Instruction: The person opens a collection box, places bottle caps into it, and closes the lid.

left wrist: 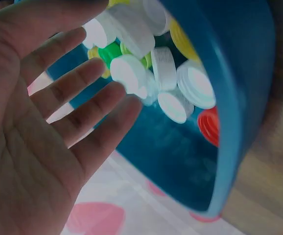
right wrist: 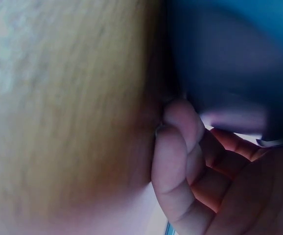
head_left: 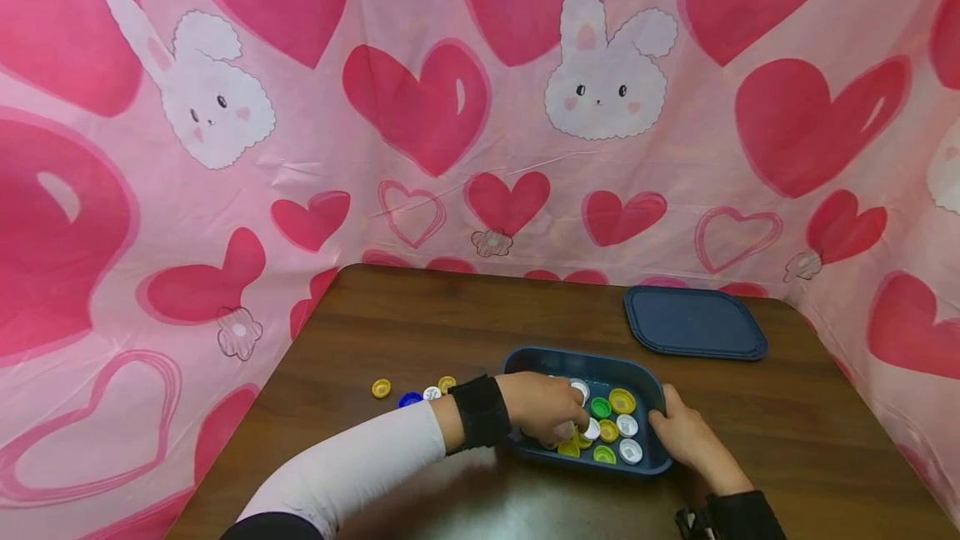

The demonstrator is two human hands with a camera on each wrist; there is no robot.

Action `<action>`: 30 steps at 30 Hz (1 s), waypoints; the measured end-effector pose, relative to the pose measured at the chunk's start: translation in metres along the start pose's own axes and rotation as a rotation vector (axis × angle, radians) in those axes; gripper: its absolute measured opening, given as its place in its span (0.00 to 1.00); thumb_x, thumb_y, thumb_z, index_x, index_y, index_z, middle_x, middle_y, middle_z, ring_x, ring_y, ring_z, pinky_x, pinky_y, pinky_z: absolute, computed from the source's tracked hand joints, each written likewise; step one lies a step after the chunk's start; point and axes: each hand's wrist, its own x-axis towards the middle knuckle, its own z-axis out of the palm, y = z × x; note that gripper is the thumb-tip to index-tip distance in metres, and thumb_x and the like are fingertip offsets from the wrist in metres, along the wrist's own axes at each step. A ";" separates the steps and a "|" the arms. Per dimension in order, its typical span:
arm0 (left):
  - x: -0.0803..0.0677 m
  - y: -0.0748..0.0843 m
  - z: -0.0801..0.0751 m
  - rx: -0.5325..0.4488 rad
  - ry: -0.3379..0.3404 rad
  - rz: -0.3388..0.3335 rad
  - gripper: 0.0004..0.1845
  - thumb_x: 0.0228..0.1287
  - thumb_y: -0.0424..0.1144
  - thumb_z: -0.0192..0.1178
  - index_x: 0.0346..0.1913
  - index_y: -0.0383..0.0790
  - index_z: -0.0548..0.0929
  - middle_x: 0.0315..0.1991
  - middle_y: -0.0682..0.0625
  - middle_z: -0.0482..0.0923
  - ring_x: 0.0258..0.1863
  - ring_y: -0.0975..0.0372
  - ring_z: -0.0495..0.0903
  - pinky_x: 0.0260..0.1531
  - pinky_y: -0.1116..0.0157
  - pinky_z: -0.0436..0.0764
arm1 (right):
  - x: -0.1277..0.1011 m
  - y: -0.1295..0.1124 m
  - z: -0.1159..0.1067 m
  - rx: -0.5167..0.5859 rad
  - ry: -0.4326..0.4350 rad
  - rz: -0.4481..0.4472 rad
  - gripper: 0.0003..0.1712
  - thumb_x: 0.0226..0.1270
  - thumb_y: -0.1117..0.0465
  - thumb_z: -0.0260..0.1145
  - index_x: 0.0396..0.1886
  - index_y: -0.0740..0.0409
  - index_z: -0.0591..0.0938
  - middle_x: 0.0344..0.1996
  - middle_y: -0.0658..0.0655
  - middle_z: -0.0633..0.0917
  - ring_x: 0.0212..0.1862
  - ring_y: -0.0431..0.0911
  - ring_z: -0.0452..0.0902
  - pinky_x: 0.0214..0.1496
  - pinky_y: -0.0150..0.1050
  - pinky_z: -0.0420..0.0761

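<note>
A dark blue container [head_left: 585,354] sits on the brown table near its front edge, holding several bottle caps [head_left: 611,423] in white, yellow and green. My left hand [head_left: 543,408] reaches into it from the left; in the left wrist view this hand [left wrist: 58,122] is spread with straight fingers just above the caps [left wrist: 131,73], holding nothing. A red cap [left wrist: 209,125] lies by the container wall [left wrist: 239,58]. My right hand [head_left: 686,436] grips the container's right rim, thumb on top. Its curled fingers [right wrist: 180,147] press against the blue wall [right wrist: 229,58].
Loose caps lie on the table left of the container: a yellow one [head_left: 381,388], a blue one [head_left: 409,398], a white one [head_left: 432,393], another yellow one [head_left: 447,383]. The container's blue lid [head_left: 693,322] lies flat at the back right. A pink heart-print cloth [head_left: 225,232] surrounds the table.
</note>
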 end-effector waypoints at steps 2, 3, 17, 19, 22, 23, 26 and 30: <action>-0.003 -0.003 0.000 0.025 0.027 -0.013 0.22 0.70 0.46 0.65 0.65 0.56 0.80 0.60 0.59 0.78 0.53 0.67 0.73 0.51 0.74 0.74 | 0.000 0.000 0.000 -0.009 0.011 -0.014 0.24 0.76 0.59 0.49 0.64 0.69 0.61 0.52 0.77 0.78 0.46 0.60 0.79 0.47 0.56 0.79; -0.006 -0.005 0.000 0.037 0.043 -0.025 0.24 0.69 0.48 0.65 0.67 0.56 0.78 0.63 0.59 0.76 0.57 0.66 0.72 0.54 0.73 0.74 | -0.001 0.000 0.000 -0.014 0.018 -0.021 0.24 0.76 0.60 0.49 0.64 0.69 0.61 0.52 0.77 0.78 0.46 0.60 0.79 0.48 0.56 0.79; -0.082 -0.054 0.004 -0.119 0.312 -0.264 0.35 0.62 0.46 0.71 0.71 0.50 0.73 0.73 0.50 0.68 0.67 0.58 0.68 0.59 0.64 0.79 | 0.001 0.001 -0.001 -0.009 0.001 -0.013 0.24 0.77 0.59 0.48 0.65 0.69 0.59 0.54 0.78 0.77 0.47 0.60 0.79 0.47 0.55 0.80; -0.097 -0.064 0.010 -0.161 0.342 -0.313 0.34 0.62 0.44 0.71 0.71 0.49 0.74 0.72 0.50 0.69 0.68 0.58 0.68 0.60 0.62 0.79 | 0.001 0.001 -0.002 -0.003 -0.010 -0.006 0.24 0.77 0.59 0.48 0.64 0.68 0.59 0.53 0.78 0.77 0.47 0.59 0.79 0.46 0.54 0.80; -0.117 -0.075 0.020 -0.215 0.369 -0.388 0.33 0.62 0.44 0.71 0.70 0.50 0.74 0.72 0.51 0.69 0.70 0.58 0.67 0.61 0.61 0.79 | 0.001 0.001 -0.003 0.011 -0.028 0.006 0.23 0.77 0.59 0.48 0.63 0.68 0.59 0.51 0.76 0.78 0.45 0.57 0.80 0.43 0.51 0.80; -0.123 -0.078 0.023 -0.227 0.372 -0.412 0.33 0.62 0.44 0.70 0.71 0.51 0.74 0.72 0.51 0.68 0.70 0.58 0.66 0.61 0.61 0.79 | 0.001 0.001 -0.003 0.018 -0.035 0.013 0.23 0.77 0.59 0.48 0.63 0.68 0.59 0.50 0.76 0.78 0.44 0.56 0.80 0.42 0.50 0.80; -0.139 -0.084 0.033 -0.245 0.377 -0.470 0.32 0.62 0.45 0.70 0.70 0.51 0.75 0.72 0.51 0.68 0.71 0.57 0.66 0.60 0.59 0.79 | 0.001 0.001 -0.003 0.030 -0.051 0.027 0.23 0.77 0.59 0.48 0.63 0.69 0.58 0.49 0.75 0.77 0.42 0.55 0.80 0.40 0.48 0.81; -0.160 -0.092 0.047 -0.259 0.380 -0.518 0.33 0.61 0.44 0.71 0.69 0.47 0.76 0.71 0.48 0.70 0.69 0.54 0.67 0.60 0.56 0.80 | 0.003 -0.001 -0.002 0.030 -0.062 0.048 0.23 0.77 0.59 0.48 0.63 0.69 0.58 0.49 0.75 0.77 0.42 0.54 0.80 0.40 0.47 0.82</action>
